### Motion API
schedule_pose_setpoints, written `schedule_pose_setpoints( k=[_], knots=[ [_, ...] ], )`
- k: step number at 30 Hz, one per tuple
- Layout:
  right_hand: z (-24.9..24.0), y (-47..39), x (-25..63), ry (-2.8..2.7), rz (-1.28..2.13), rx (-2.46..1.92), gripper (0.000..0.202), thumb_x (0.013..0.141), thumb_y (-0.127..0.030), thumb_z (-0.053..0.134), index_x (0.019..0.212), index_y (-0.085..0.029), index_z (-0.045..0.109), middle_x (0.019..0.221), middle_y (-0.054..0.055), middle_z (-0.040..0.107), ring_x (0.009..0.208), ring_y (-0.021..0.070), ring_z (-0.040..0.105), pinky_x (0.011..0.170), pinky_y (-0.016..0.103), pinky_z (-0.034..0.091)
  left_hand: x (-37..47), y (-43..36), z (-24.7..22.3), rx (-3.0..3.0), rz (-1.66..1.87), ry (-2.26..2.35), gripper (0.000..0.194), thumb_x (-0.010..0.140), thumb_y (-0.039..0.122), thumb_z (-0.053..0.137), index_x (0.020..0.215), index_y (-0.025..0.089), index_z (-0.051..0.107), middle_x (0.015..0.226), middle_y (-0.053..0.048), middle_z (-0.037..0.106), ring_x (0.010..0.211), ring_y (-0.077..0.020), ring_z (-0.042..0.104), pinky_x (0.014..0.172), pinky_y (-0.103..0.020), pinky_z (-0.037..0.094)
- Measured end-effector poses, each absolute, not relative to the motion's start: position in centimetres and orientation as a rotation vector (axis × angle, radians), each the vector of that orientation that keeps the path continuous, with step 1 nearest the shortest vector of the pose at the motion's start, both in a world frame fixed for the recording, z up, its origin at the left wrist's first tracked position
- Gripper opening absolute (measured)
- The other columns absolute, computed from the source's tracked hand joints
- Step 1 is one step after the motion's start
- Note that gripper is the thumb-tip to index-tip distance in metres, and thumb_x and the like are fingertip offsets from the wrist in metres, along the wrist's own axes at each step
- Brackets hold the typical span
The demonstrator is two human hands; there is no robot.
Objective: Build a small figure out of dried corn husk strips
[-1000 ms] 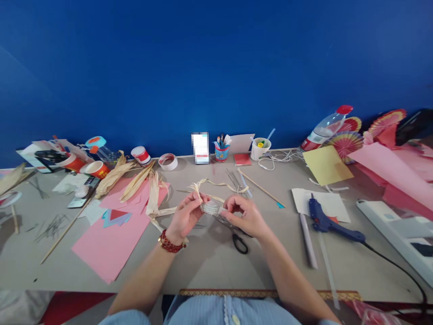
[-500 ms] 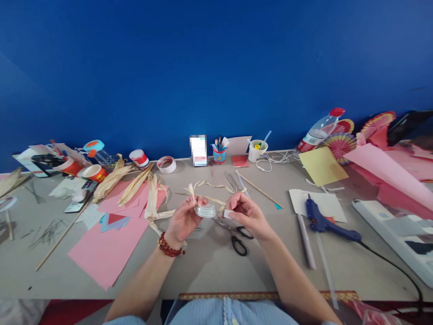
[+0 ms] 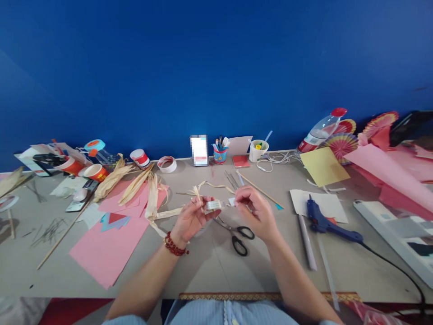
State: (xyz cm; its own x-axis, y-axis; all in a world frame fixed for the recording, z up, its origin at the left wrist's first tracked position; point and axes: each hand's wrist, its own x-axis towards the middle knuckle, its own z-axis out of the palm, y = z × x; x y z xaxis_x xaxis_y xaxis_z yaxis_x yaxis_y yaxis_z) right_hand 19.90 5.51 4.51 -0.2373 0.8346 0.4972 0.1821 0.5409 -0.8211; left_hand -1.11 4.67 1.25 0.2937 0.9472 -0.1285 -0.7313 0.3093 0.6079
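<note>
My left hand (image 3: pixel 192 216), a red bead bracelet at its wrist, grips a small roll of clear tape (image 3: pixel 213 206). A pale frayed tuft of corn husk (image 3: pixel 196 192) pokes up between its thumb and fingers. To the right, my right hand (image 3: pixel 255 210) pinches a small white tab (image 3: pixel 232 201), which seems to be at the tape's free end. A short gap parts the roll from the tab. Below the hands lie scissors (image 3: pixel 239 243) with black handles, their blades partly under the left hand. A thin husk strip (image 3: pixel 216 185) curls behind them.
Left are pink paper sheets (image 3: pixel 104 253), dried corn husks (image 3: pixel 135 185) and thin wires (image 3: pixel 49 232). A wide tape roll (image 3: pixel 167 164), a phone (image 3: pixel 199 151) and a pen cup (image 3: pixel 219 155) stand at the back. A blue glue gun (image 3: pixel 329 221) and a power strip (image 3: pixel 395 239) lie right.
My left hand has shifted slightly right and turned the tape roll so its edge faces me. My right hand has risen and moved a little right with the white tab.
</note>
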Motion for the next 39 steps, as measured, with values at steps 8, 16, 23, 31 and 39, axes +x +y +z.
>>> schedule_pose_setpoints(
  k=[8, 16, 23, 31, 39],
  knots=[
    [5.7, 5.6, 19.9, -1.783, 0.723, -0.945, 0.005, 0.094, -0.02, 0.049, 0.093, -0.023, 0.052, 0.093, 0.006, 0.059, 0.08, 0.0183, 0.056, 0.07, 0.031, 0.048, -1.2, 4.7, 1.2, 0.504, 1.173, 0.554, 0.013, 0.083, 0.018, 0.067, 0.071, 0.016, 0.061, 0.103, -0.006, 0.067, 0.124, -0.0292, 0.053, 0.096, -0.054, 0.052],
    [6.1, 6.0, 19.9, -2.051, 0.687, -1.029, 0.005, 0.093, -0.02, 0.048, 0.092, -0.022, 0.053, 0.089, 0.005, 0.063, 0.079, 0.0187, 0.059, 0.07, 0.03, 0.048, -1.8, 4.7, 1.6, 0.703, 1.193, 0.664, 0.012, 0.082, 0.021, 0.069, 0.075, 0.017, 0.061, 0.106, -0.007, 0.066, 0.111, -0.0242, 0.059, 0.077, -0.032, 0.052],
    [6.2, 6.5, 18.4, -2.098, 0.722, -1.011, 0.005, 0.089, -0.017, 0.051, 0.089, -0.022, 0.054, 0.088, 0.004, 0.066, 0.08, 0.0181, 0.063, 0.07, 0.029, 0.048, -2.7, 5.1, 2.7, 0.727, 1.348, 0.646, 0.01, 0.081, 0.02, 0.071, 0.076, 0.018, 0.062, 0.1, -0.004, 0.066, 0.09, -0.0157, 0.062, 0.08, -0.029, 0.05],
    [6.4, 7.0, 18.3, -1.953, 0.912, -0.984, 0.005, 0.086, -0.019, 0.058, 0.09, -0.021, 0.056, 0.086, 0.002, 0.067, 0.079, 0.0167, 0.064, 0.075, 0.03, 0.051, -4.1, 4.3, 6.2, 0.802, 1.369, 0.639, 0.008, 0.084, 0.018, 0.065, 0.078, 0.019, 0.059, 0.085, 0.001, 0.06, 0.057, -0.0064, 0.051, 0.071, -0.031, 0.056],
    [6.2, 7.3, 18.6, -1.802, 1.096, -0.876, 0.01, 0.087, -0.026, 0.065, 0.091, -0.021, 0.057, 0.086, 0.002, 0.065, 0.077, 0.0152, 0.062, 0.075, 0.03, 0.053, -2.7, 4.0, 8.3, 1.16, 1.113, 0.89, 0.01, 0.086, 0.025, 0.064, 0.082, 0.016, 0.064, 0.098, -0.008, 0.065, 0.072, -0.0146, 0.06, 0.069, -0.031, 0.054]
  ],
)
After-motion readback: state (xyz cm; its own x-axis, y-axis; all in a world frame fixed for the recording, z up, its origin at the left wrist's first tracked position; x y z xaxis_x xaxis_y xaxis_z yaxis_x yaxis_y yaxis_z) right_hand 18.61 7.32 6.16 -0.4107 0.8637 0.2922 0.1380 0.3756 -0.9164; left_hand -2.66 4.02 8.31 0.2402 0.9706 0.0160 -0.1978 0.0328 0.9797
